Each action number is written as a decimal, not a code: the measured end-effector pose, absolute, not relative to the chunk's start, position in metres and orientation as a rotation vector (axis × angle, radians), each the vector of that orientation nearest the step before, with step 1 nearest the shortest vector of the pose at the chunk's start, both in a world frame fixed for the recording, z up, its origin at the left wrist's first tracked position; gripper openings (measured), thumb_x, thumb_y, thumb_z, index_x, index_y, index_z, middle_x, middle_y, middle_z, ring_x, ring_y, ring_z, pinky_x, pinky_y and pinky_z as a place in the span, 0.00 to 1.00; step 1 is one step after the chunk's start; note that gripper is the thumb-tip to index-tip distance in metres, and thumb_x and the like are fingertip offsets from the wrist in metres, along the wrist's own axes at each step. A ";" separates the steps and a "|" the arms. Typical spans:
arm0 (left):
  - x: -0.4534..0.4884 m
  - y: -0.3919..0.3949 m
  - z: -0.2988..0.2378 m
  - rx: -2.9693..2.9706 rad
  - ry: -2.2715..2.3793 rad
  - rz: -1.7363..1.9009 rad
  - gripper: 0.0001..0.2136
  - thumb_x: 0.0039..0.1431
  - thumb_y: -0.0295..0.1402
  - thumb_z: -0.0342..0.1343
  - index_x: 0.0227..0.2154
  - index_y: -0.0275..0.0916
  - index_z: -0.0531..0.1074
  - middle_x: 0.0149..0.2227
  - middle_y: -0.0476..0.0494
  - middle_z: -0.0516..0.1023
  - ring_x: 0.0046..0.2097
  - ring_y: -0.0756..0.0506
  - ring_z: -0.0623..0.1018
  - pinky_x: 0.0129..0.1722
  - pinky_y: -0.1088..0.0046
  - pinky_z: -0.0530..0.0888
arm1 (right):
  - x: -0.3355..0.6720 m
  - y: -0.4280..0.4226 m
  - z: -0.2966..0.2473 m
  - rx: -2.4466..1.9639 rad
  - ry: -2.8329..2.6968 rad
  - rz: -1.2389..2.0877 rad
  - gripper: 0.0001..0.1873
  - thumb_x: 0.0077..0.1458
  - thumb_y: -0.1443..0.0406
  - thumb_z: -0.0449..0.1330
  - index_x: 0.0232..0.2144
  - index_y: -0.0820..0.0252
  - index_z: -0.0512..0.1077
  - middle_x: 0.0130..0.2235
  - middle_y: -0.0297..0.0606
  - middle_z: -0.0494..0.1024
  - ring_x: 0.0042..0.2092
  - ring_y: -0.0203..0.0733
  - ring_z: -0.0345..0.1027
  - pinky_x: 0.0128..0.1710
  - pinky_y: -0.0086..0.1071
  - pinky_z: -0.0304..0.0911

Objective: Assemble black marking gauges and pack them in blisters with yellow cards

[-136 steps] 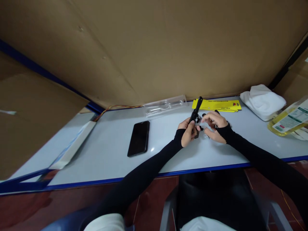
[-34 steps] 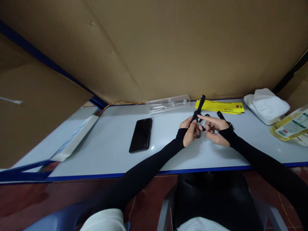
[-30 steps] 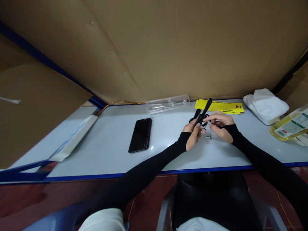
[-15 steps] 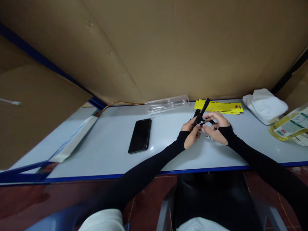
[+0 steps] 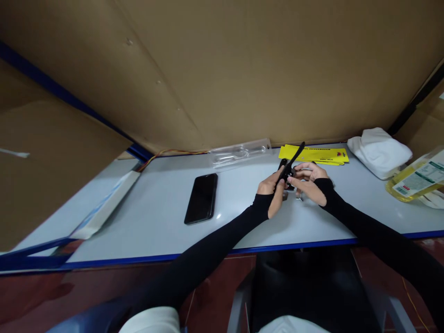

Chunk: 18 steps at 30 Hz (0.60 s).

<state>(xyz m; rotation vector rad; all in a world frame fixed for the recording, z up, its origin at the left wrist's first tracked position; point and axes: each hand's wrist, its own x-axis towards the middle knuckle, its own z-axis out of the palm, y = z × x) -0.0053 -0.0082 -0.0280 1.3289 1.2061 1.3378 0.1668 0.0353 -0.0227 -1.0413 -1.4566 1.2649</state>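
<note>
A black spokeshave (image 5: 294,157) is gripped in my left hand (image 5: 271,187), its long handle slanting up and to the right. My right hand (image 5: 310,180) has its thumb and fingertips closed at the tool's middle, where small metal parts show. What exactly those fingertips pinch is partly hidden. On the table just below the right fingers lies a small shiny metal piece (image 5: 299,198). Another small metal piece (image 5: 285,196) shows beside my left thumb. Other dark parts behind the hands are mostly covered.
Yellow spokeshave cards (image 5: 329,155) and a clear plastic package (image 5: 239,153) lie along the back wall. A black phone (image 5: 201,199) rests left of my hands. To the right are a white cloth bundle (image 5: 379,152) and a bottle of yellow liquid (image 5: 416,180).
The spokeshave's upper handle has tipped further right. My left hand has turned slightly, and a metal piece now shows beneath it. The right fingers stay at the tool's middle.
</note>
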 end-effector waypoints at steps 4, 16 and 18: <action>-0.004 -0.003 -0.036 1.331 1.198 1.336 0.22 0.65 0.45 0.59 0.54 0.34 0.78 0.30 0.47 0.75 0.23 0.53 0.69 0.22 0.78 0.66 | 0.174 0.033 -0.026 -1.030 -1.777 0.811 0.18 0.58 0.51 0.70 0.44 0.55 0.78 0.39 0.41 0.85 0.30 0.41 0.76 0.26 0.33 0.73; -0.003 0.003 -0.045 1.244 1.073 1.342 0.27 0.63 0.56 0.59 0.48 0.34 0.76 0.25 0.52 0.69 0.20 0.55 0.65 0.18 0.79 0.64 | 0.181 0.031 -0.015 -0.736 -2.092 -0.011 0.10 0.51 0.73 0.65 0.30 0.52 0.81 0.48 0.43 0.74 0.51 0.56 0.64 0.45 0.47 0.71; -0.003 0.004 -0.047 1.229 1.072 1.353 0.27 0.63 0.57 0.59 0.48 0.35 0.75 0.25 0.52 0.68 0.19 0.55 0.64 0.18 0.79 0.63 | 0.183 0.030 -0.013 -0.776 -2.061 0.015 0.10 0.47 0.74 0.65 0.28 0.53 0.79 0.46 0.43 0.74 0.50 0.56 0.63 0.47 0.50 0.69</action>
